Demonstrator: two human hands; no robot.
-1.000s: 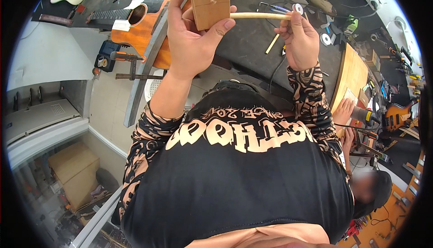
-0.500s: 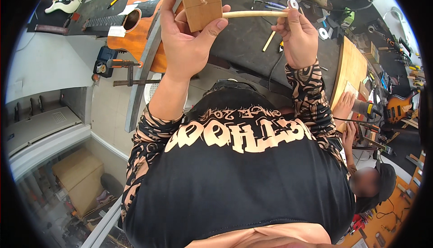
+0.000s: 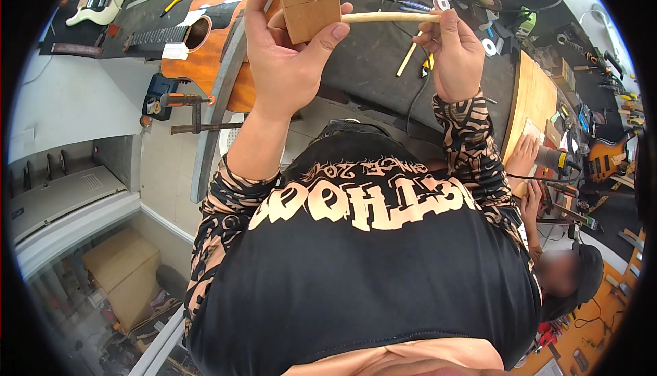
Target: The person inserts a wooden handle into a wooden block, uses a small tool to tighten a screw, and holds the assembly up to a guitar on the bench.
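Notched wooden block (image 3: 311, 5) sits raised above the dark work surface (image 3: 369, 54), clamped in the grip of the left hand (image 3: 284, 54), thumb across its front face. A pale wooden dowel (image 3: 390, 17) runs from the block's right side to the right hand (image 3: 455, 51), whose fingers are closed around its far end. An acoustic guitar (image 3: 205, 47) lies on the surface just left of the left hand. Another person's hand (image 3: 523, 157) rests on a wooden panel (image 3: 530, 99) to the right.
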